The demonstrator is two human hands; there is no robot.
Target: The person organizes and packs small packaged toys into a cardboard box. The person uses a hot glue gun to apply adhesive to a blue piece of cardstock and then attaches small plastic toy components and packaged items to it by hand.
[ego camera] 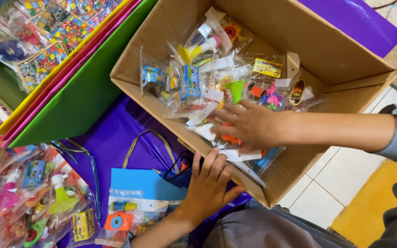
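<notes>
An open cardboard box (327,50) holds several clear plastic packets of small colourful toys (194,78). My right hand (246,124) reaches into the box from the right, palm down, fingers spread over a packet with orange pieces (229,138); whether it grips the packet is unclear. My left hand (210,183) rests on the box's near wall, fingers hooked over the edge.
More toy packets (47,197) lie at the lower left on purple sheeting (116,133). A blue card (143,183) and a packet with an orange toy camera (118,222) lie near my left arm. Stacked green, pink and yellow sheets (79,87) and printed board-game packs (47,32) fill the upper left. Tiled floor shows at right.
</notes>
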